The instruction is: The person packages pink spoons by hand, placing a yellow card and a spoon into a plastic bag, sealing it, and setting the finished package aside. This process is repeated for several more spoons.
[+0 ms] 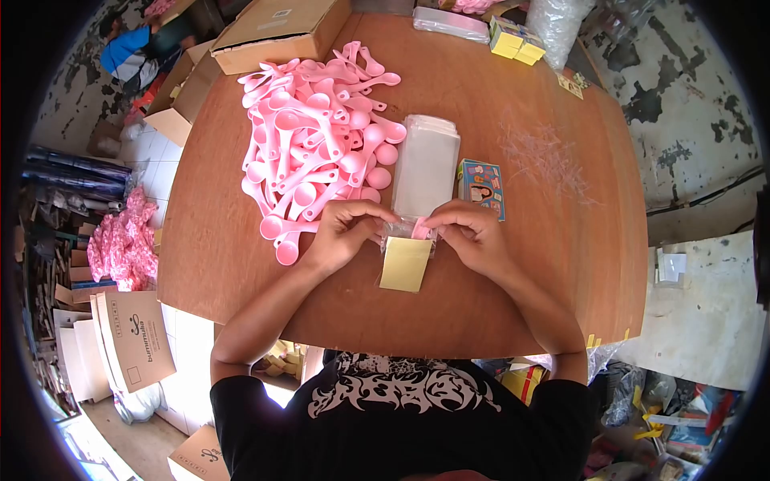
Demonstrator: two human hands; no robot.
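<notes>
Near the front of the table, a small clear plastic bag (388, 231) is pinched between my two hands. A plain yellow card (405, 264) shows at its lower part, and a bit of a pink piece (419, 231) pokes up at the bag's top edge. My left hand (350, 230) grips the bag's left upper corner with thumb and finger. On the other side my right hand (468, 231) is closed at the right upper corner, fingertips right by the pink piece. Just beyond lies a stack of clear plastic bags (427, 164), with a blue printed card box (483, 188) beside it.
A large heap of pink measuring spoons (313, 144) covers the table's left side. Behind it stands a cardboard box (277, 36). Thin plastic strips (549, 160) lie at right; yellow card stacks (516, 42) sit at the back. A person (136, 52) is at far left.
</notes>
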